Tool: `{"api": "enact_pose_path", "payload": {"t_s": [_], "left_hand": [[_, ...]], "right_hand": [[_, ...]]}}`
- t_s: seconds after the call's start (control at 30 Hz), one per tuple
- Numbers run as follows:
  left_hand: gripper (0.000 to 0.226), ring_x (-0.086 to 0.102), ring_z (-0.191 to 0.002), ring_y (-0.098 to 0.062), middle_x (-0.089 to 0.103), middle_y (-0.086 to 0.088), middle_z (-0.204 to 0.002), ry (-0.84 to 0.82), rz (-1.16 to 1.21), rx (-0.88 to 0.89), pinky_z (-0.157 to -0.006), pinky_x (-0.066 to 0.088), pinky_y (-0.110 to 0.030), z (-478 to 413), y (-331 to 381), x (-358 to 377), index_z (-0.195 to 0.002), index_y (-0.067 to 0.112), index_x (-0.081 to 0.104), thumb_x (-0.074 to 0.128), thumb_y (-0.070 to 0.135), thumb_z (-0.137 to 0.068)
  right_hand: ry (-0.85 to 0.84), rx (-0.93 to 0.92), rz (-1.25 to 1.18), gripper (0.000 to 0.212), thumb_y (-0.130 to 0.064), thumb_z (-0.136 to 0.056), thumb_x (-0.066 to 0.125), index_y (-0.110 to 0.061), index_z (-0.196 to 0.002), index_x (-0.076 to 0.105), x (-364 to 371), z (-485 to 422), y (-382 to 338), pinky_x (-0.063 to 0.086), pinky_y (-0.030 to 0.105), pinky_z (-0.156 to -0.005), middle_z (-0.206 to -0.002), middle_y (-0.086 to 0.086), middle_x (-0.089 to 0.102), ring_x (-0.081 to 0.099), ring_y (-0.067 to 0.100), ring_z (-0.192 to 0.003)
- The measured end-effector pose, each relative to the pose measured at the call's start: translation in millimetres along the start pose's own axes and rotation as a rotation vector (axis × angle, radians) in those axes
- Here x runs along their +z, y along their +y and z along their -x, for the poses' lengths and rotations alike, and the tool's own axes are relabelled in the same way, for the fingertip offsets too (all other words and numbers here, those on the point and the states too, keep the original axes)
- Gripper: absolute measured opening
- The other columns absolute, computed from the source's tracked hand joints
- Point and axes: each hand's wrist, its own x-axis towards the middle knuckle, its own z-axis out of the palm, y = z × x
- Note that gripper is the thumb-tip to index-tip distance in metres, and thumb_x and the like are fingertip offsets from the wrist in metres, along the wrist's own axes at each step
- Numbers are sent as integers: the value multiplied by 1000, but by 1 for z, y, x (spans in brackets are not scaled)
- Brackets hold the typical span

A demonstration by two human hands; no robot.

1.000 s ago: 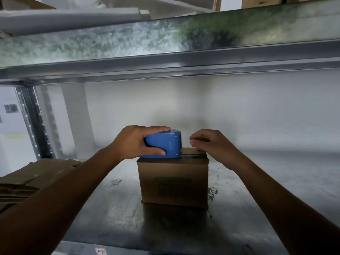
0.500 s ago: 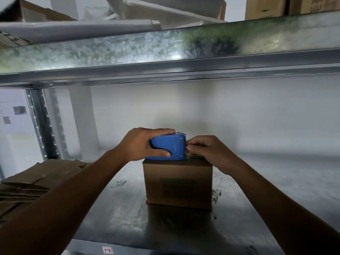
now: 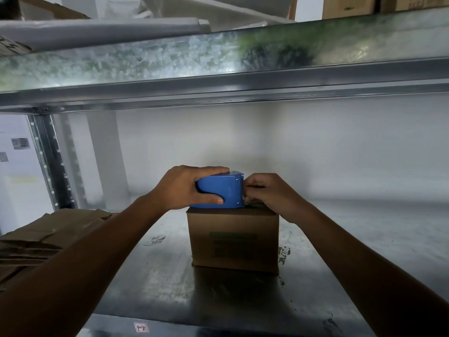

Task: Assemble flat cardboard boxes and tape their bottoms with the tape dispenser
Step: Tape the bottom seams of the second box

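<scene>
Head view of a galvanised metal shelf bay. At far left lies a stack of flat cardboard boxes (image 3: 36, 242), unfolded and lying on the shelf deck (image 3: 359, 242), just in front of the perforated upright post (image 3: 52, 161). The left hand (image 3: 184, 188) reaches in from the lower left and grips the blue tape dispenser (image 3: 226, 190), with its fingers curled over the top and its thumb pressed along the near side face. The dispenser sits on the top face of the assembled cardboard box (image 3: 233, 239), toward that face's left part. Its long axis runs left to right, roughly parallel to the box's front edge, and its toothed cutter end points right. The box stands upright near the middle of the deck with a printed panel facing the camera; the print is too dim to read. The right hand (image 3: 269, 193) meets the cutter end with its fingers bunched against it, so the two hands lie close together with the dispenser between them. Whether these fingers pinch a tape end cannot be told in the dim light. A small label marked "1-2" (image 3: 141, 327) sits on the deck's front lip, and the upper shelf beam (image 3: 218, 69) spans the full width overhead.
</scene>
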Motion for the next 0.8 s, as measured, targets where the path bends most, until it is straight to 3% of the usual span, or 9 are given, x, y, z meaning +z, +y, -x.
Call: {"api": "enact_pose_path", "payload": {"t_s": [0.13,0.27,0.47,0.63,0.8], "left_hand": [[70,68,-107,-15,68,7,-128,-17,38,3,-95,58,-34,0,0,0,-142,45,45,69,67,-81],[73,68,-107,-17,68,4,-129,-31,51,1,-96,58,-37,-1,2,-1,-145,36,49,66,65,-79],[70,68,-107,-16,68,5,-128,-36,50,-9,-97,57,-36,-1,3,-2,-144,37,49,70,58,-80],[68,68,-107,-15,68,6,-129,-33,51,0,-96,58,-35,-1,2,-1,-141,44,45,70,60,-80],[68,68,-106,-14,68,8,-128,-19,47,14,-95,58,-33,0,0,-1,-140,47,44,66,67,-79]], "right_hand": [[-50,45,-2,19,-17,-100,60,-31,-97,72,-2,0,-1,49,12,-71,-91,-15,72,69,5,-87],[-68,69,-20,14,-22,-99,62,-31,-103,72,-3,0,-1,50,13,-73,-96,-14,72,68,6,-91],[-58,39,-5,19,-16,-95,66,-35,-96,69,-3,0,-5,49,6,-66,-95,-17,71,66,-6,-88],[-6,42,-26,16,-11,-94,67,-26,-90,72,-1,-1,-5,53,13,-71,-90,-9,74,70,9,-86],[96,60,-29,14,-18,-96,66,-27,-90,73,-2,2,-4,50,13,-68,-91,-8,74,70,12,-87]]}}
